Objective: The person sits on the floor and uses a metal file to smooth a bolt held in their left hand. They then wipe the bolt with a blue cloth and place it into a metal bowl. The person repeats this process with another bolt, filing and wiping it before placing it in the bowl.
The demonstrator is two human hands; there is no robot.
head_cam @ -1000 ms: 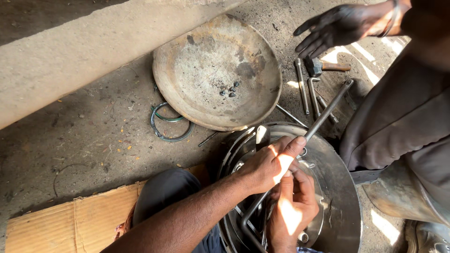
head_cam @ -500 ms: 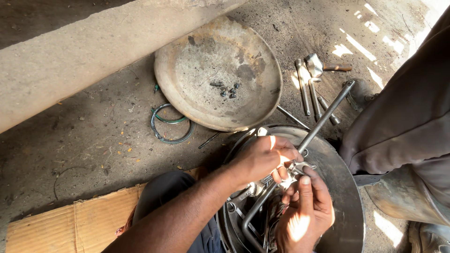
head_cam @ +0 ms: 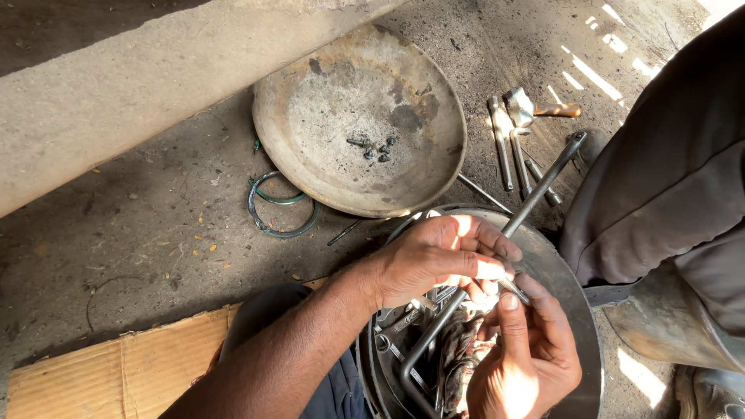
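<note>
Left hand (head_cam: 438, 260) grips a long L-shaped socket wrench (head_cam: 497, 248) over a metal basin (head_cam: 578, 326) of tools; right hand (head_cam: 528, 353) pinches a small part (too small to identify) beside the wrench shaft; a rusty pan (head_cam: 326, 116) lies beyond.

bolts (head_cam: 376, 150) in pan (head_cam: 310, 116), wrenches (head_cam: 512, 147) right
</note>
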